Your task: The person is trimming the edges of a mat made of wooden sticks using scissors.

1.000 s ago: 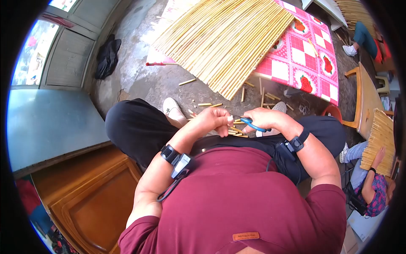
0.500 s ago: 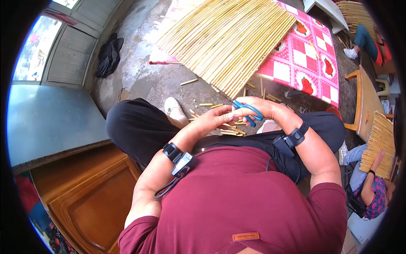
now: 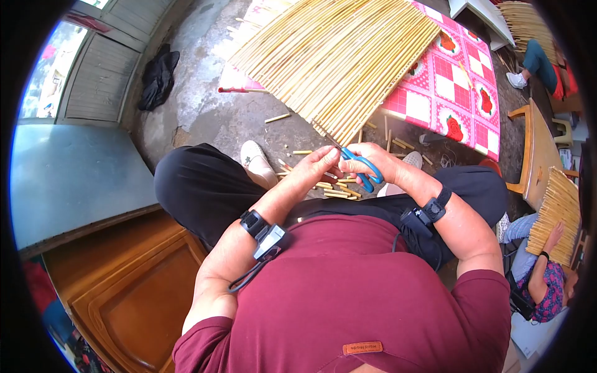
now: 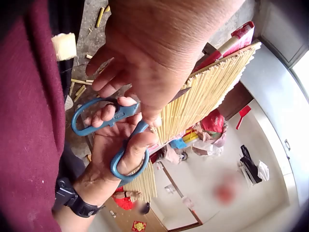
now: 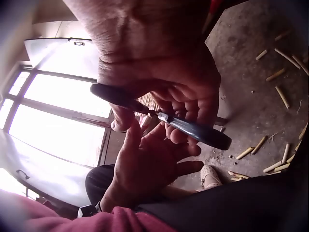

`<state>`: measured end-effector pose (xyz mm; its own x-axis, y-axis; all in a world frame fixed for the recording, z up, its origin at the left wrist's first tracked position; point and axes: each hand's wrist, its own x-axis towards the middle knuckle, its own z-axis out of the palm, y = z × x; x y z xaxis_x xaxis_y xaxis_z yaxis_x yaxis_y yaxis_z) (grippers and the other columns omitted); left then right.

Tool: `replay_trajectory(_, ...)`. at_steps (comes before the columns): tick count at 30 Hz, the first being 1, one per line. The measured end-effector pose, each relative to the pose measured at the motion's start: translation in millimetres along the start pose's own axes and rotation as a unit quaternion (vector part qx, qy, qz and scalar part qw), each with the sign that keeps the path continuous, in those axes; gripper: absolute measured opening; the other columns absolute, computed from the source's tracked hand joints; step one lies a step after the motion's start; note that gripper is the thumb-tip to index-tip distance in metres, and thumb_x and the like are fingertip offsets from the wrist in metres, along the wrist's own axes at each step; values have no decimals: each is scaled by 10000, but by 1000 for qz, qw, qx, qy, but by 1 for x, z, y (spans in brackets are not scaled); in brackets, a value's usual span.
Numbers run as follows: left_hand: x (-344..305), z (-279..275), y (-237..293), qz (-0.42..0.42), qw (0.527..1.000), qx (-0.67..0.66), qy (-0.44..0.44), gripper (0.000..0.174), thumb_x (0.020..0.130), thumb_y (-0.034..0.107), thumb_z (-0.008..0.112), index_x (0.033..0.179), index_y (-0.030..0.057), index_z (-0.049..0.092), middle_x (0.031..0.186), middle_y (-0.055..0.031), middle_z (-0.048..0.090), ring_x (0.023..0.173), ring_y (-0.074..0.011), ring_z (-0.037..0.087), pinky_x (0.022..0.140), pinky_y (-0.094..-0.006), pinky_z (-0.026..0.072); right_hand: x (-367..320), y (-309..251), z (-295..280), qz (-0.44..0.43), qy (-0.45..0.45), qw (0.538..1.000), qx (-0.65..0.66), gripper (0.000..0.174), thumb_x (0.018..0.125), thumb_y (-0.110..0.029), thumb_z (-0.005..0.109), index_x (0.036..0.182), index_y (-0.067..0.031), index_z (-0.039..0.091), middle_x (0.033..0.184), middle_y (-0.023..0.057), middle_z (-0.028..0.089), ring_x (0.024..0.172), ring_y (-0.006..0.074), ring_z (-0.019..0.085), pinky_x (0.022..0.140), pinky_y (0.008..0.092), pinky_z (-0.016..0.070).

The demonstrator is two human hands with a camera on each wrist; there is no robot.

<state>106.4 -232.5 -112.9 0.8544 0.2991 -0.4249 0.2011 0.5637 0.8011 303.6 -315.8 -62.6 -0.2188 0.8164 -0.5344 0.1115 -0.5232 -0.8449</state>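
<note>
The scissors [image 4: 120,114], aimed toward the left hand [image 3: 317,166] a second ago, now point up at the near corner of the stick mat [image 3: 336,68] on the cloth-covered desk [image 3: 457,102], so trimming there seems likely. The right hand's [image 3: 376,160] grip curls through their parted handles; I cannot tell the left's hold.

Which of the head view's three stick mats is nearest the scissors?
The large mat on the pink tablecloth; its near corner lies right by the scissors. The right-edge mat and upper-right mat are farther off.
</note>
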Motion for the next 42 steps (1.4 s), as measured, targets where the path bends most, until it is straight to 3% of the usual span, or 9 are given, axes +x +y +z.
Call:
replay_trajectory(5, 3, 8, 5, 3, 999, -31, 18, 468, 997, 468, 505, 1225, 62, 555, 1110, -65, 641, 1002, -161, 628, 829, -305, 522, 1, 2, 1, 3, 14, 1000, -17, 369, 894, -395, 701, 931, -40, 608, 697, -6, 564, 567, 77, 567, 528, 234, 480)
replay_trajectory(14, 10, 25, 12, -11, 996, -38, 78, 384, 982, 362, 582, 1191, 40, 570, 1111, -70, 655, 961, -143, 642, 811, -295, 522, 2, 3, -1, -19, 42, 998, -34, 316, 859, -337, 737, 931, -44, 644, 711, 8, 609, 546, 72, 550, 507, 233, 466)
replay_trajectory(24, 4, 27, 9, -28, 996, -39, 76, 367, 992, 369, 560, 1219, 81, 562, 1079, -31, 649, 965, -125, 628, 805, -295, 529, -2, -2, -3, -25, 34, 997, -59, 331, 863, -347, 727, 950, -38, 646, 734, 14, 621, 520, 75, 522, 493, 232, 443)
replay_trajectory(29, 2, 22, 8, -23, 996, -54, 72, 385, 989, 379, 562, 1242, 89, 557, 1110, -29, 645, 992, -135, 627, 816, -294, 527, -2, -5, -6, 4, -4, 1000, -12, 339, 899, -363, 691, 974, -41, 615, 733, 2, 588, 604, 84, 563, 549, 236, 463)
replay_trajectory(35, -6, 28, 11, -19, 997, -54, 57, 523, 990, 517, 483, 1293, 92, 522, 1162, -55, 632, 1024, -177, 628, 894, -378, 519, 4, 5, -6, -3, -20, 1000, 16, 361, 911, -402, 674, 956, -50, 606, 745, -2, 588, 624, 81, 570, 569, 229, 463)
replay_trajectory(40, -5, 26, 10, -31, 989, -143, -37, 604, 975, 604, 420, 1346, 131, 468, 1204, -74, 612, 1102, -200, 584, 964, -418, 475, 8, 2, 1, -29, 7, 1000, -2, 366, 898, -397, 693, 885, -39, 614, 690, 10, 589, 591, 84, 585, 536, 245, 467)
replay_trajectory(42, -7, 26, 12, -30, 983, -169, -63, 637, 950, 625, 454, 1368, 144, 436, 1209, -73, 605, 1134, -199, 558, 986, -423, 454, 8, 0, 0, -21, 22, 999, -27, 393, 886, -436, 695, 934, -49, 646, 708, 16, 605, 586, 86, 584, 531, 238, 472)
